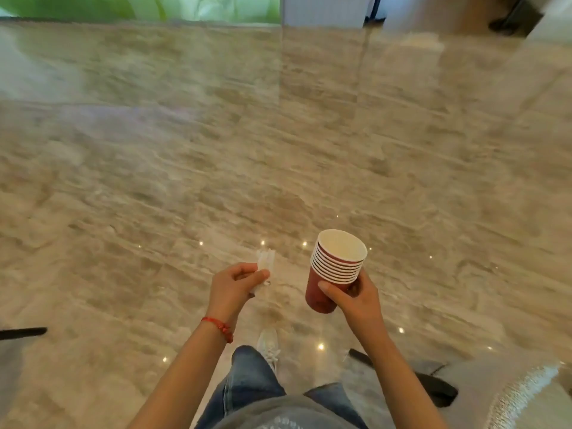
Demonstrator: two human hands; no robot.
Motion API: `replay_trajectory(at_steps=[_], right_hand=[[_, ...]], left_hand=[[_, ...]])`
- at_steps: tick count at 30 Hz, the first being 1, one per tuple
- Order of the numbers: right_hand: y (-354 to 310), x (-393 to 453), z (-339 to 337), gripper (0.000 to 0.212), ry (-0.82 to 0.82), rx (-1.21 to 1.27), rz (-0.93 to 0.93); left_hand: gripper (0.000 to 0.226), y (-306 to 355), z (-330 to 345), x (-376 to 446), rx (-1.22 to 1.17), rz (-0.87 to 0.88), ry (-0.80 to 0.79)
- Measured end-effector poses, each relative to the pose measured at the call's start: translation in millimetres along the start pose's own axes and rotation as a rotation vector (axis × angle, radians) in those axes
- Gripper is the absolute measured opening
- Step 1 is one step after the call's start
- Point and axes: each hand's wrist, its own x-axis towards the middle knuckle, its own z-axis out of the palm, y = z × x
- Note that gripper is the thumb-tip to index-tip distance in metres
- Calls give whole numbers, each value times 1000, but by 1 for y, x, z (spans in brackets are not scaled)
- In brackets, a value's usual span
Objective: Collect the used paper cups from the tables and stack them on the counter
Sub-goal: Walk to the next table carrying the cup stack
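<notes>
A stack of several red paper cups (pixel 335 267) with white insides and white rims is held in my right hand (pixel 356 300), whose fingers curl round the lowest cup; the stack tilts slightly to the right at the top. My left hand (pixel 233 284) pinches a crumpled white paper napkin (pixel 265 264) between thumb and fingers, a little left of the cups. Both hands are out in front of my body, above the floor. No table or counter is in view.
A glossy beige marble floor (pixel 278 150) spreads ahead. A green panel (pixel 139 6) and a white cabinet base (pixel 325 10) stand at the far end. A dark chair leg (pixel 23 332) shows at lower left, a grey seat with a dark base (pixel 439 388) at lower right.
</notes>
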Motion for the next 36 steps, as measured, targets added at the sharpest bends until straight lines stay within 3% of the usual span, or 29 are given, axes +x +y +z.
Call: replay_trajectory(at_steps=[9,15,27,36], right_hand=[[-34,98,-1,50,150,34,25],[-43,172,-23,50,193,34,29],[-75,303,-115,51,350,83,-6],[-75,341,-196,47,673,190,65]], left_hand=[[19,77,50,107,96,3,-118],[10,102,108,175,110,-29,-155],[12,175,282,272,238,23,-353],[10,190,427,307,441,17,-661]])
